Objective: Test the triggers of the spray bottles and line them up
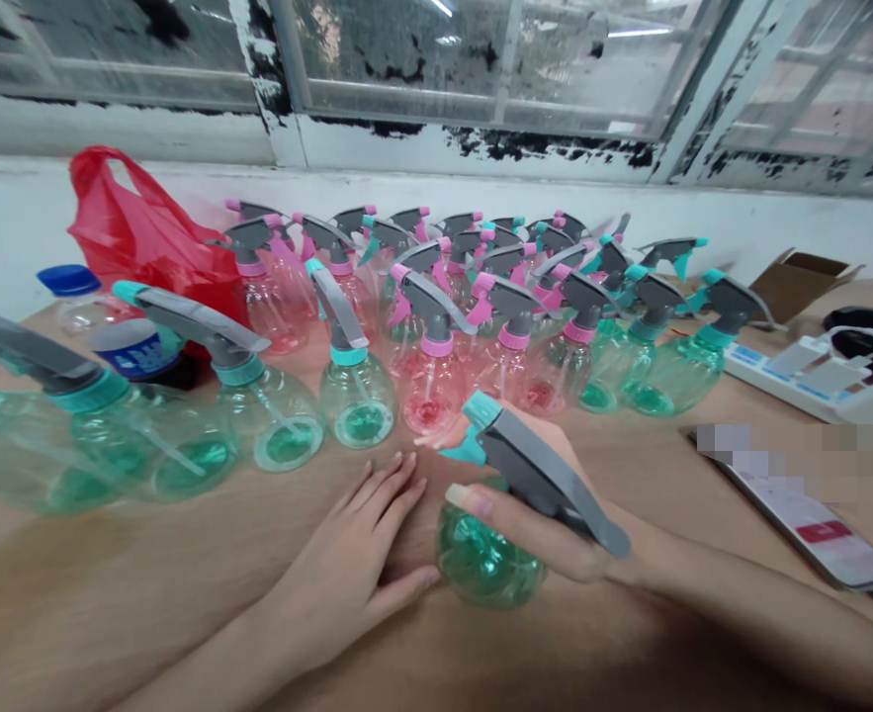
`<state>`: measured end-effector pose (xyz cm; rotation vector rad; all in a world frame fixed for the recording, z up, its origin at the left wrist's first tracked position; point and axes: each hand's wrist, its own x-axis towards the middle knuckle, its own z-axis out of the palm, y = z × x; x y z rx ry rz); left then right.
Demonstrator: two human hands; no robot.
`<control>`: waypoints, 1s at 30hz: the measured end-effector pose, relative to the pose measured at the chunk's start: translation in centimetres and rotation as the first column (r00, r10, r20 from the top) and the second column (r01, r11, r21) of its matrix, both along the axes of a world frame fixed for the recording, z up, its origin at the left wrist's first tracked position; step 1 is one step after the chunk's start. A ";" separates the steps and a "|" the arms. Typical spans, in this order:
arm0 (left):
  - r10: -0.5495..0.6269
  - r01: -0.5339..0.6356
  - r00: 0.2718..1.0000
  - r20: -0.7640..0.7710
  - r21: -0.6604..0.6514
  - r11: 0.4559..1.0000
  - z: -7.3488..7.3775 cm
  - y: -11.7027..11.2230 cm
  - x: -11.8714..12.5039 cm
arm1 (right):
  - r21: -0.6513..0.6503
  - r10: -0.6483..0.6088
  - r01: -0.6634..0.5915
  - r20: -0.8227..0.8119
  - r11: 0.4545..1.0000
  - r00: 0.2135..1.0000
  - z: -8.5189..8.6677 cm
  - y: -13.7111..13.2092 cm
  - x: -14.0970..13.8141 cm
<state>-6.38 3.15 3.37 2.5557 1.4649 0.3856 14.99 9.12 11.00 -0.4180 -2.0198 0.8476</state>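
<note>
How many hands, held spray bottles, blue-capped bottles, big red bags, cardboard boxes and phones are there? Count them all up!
Hands: 2, left hand and right hand
Held green spray bottle: 1
Blue-capped bottle: 1
Big red plastic bag: 1
Cardboard box: 1
Phone: 1
Total: 7

Spray bottles [433, 381] stand on the counter [176, 564]; plastic bag [146, 237] behind the leftmost; smartphone [799, 514] at right, power strip [777, 378] behind it.

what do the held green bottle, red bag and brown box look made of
Held green bottle: likely smooth, glossy plastic, see-through with bright highlights. Red bag: probably thin plastic film, slightly shiny and crumpled. Brown box: seemingly matte cardboard, with stiff flaps.
</note>
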 end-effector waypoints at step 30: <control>-0.024 0.029 0.998 -0.054 0.083 0.996 -0.8 0.0 -0.3 | -0.010 -0.037 0.037 -0.044 0.999 0.998 -1.0 -0.1 -0.4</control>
